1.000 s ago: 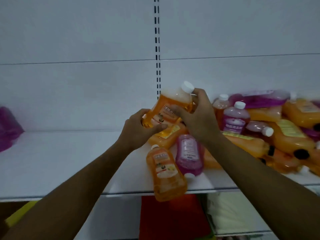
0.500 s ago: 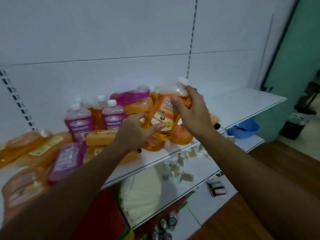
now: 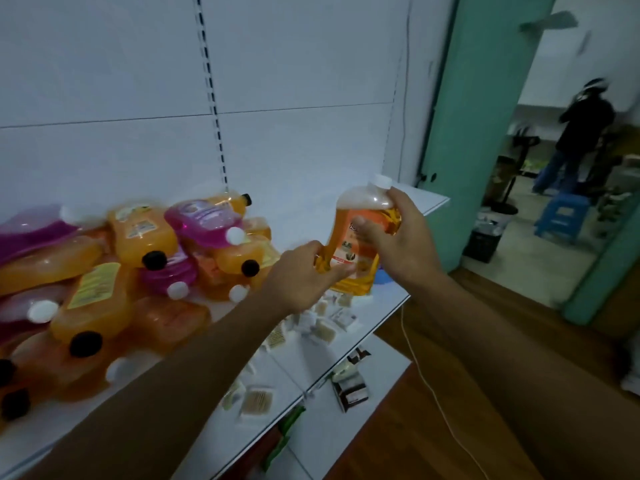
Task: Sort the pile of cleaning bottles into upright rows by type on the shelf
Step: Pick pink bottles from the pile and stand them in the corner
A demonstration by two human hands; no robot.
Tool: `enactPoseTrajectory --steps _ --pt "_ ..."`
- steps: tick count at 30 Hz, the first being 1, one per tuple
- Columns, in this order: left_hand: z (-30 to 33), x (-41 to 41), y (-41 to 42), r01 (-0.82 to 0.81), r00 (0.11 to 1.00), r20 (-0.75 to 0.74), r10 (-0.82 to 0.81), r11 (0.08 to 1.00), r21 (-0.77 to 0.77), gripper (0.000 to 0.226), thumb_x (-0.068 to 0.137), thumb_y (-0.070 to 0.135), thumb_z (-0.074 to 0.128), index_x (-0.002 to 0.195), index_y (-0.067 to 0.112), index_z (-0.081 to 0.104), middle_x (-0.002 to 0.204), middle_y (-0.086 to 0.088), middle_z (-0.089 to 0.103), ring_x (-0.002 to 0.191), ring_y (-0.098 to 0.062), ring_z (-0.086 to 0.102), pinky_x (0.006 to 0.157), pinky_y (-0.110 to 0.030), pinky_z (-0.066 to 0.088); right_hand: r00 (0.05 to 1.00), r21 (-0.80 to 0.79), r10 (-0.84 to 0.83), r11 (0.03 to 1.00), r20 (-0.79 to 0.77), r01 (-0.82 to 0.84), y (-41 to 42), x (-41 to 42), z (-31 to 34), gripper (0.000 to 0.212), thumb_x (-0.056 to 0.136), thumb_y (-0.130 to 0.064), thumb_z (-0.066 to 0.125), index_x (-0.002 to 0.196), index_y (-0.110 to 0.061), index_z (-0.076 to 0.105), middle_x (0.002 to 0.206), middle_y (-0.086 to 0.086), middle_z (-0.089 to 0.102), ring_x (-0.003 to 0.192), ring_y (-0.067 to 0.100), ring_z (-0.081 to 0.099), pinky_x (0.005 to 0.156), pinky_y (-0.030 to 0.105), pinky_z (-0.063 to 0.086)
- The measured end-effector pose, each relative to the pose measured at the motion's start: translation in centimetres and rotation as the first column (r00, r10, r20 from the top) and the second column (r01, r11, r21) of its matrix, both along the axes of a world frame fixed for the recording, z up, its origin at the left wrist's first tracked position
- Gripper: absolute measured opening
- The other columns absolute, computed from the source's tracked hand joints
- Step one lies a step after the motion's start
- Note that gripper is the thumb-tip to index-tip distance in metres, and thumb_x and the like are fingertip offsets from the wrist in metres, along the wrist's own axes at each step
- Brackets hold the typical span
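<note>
the orange bottle (image 3: 360, 237) sat just right of the frame's centre, nearly upright with its white cap on top, held off the shelf (image 3: 420, 206) between both hands. the right hand (image 3: 398, 244) was wrapped around its shoulder and upper body, thumb across the label, while the left hand (image 3: 304, 275) pinched its lower edge. that two-handed hold probably served to steady a heavy, full bottle and keep it vertical, ready to stand on the bare stretch of shelf behind it, where a row could begin.

in the left half of the frame the pile (image 3: 138, 265) of orange and pink bottles lay on their sides, stacked over one another, well apart from the held bottle; it was blurred, so their labels could not be read.

below, a lower shelf (image 3: 377, 317) carried scattered small packets. the white back panel (image 3: 294, 81) filled the upper frame. at the right a green wall (image 3: 481, 98) edged an opening onto a room with a blue stool (image 3: 562, 216) and a standing person (image 3: 581, 133).
</note>
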State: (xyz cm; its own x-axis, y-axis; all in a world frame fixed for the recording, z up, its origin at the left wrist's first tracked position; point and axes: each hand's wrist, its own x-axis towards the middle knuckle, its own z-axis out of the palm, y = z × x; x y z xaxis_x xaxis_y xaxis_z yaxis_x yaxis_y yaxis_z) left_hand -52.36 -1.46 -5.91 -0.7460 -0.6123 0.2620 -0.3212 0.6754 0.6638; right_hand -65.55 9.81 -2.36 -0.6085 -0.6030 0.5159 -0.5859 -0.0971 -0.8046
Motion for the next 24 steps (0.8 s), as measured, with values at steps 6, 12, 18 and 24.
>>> enactPoseTrajectory --steps 6,12,18,24 --pt "0.0 -12.5 -5.6 0.117 0.993 0.026 -0.117 0.993 0.022 0.043 0.083 0.059 0.061 0.098 0.019 0.069 0.086 0.003 0.068 0.073 -0.006 0.061 0.061 -0.022 0.042 0.993 0.029 -0.106 0.994 -0.060 0.108 -4.9 -11.4 -0.4 0.056 0.085 -0.036 0.071 0.134 -0.026 0.047 0.120 0.001 0.060 0.105 0.019 0.060 0.090 0.037 0.053" --pt "-1.1 -24.6 -12.9 0.167 0.984 0.041 -0.171 0.983 0.082 0.033 0.087 0.053 0.059 0.100 0.024 0.067 0.090 0.006 0.067 0.076 -0.004 0.060 0.065 -0.018 0.042 0.987 0.091 -0.126 0.987 -0.099 0.135 -11.5 -22.2 -0.3 0.057 0.086 -0.031 0.071 0.136 -0.025 0.045 0.118 -0.001 0.057 0.103 0.019 0.059 0.089 0.039 0.054" --pt "-2.5 -34.1 -17.8 0.168 0.985 0.015 -0.173 0.970 0.174 0.043 0.088 0.053 0.059 0.117 0.021 0.062 0.101 0.007 0.066 0.087 -0.009 0.062 0.076 -0.021 0.044 0.987 0.137 -0.130 0.980 -0.098 0.143 -17.1 -31.7 -1.3 0.055 0.086 -0.031 0.070 0.135 -0.022 0.046 0.118 0.001 0.058 0.103 0.020 0.058 0.088 0.036 0.053" --pt "-4.5 -43.6 -23.4 0.097 0.995 0.014 -0.101 0.980 0.175 0.061 0.081 0.066 0.054 0.123 0.022 0.057 0.110 0.006 0.068 0.092 -0.013 0.066 0.083 -0.027 0.052 0.992 0.155 -0.081 0.983 -0.100 0.095 -23.5 -41.1 -2.5 0.059 0.086 -0.024 0.071 0.138 -0.022 0.044 0.122 -0.002 0.052 0.104 0.012 0.049 0.084 0.021 0.041"
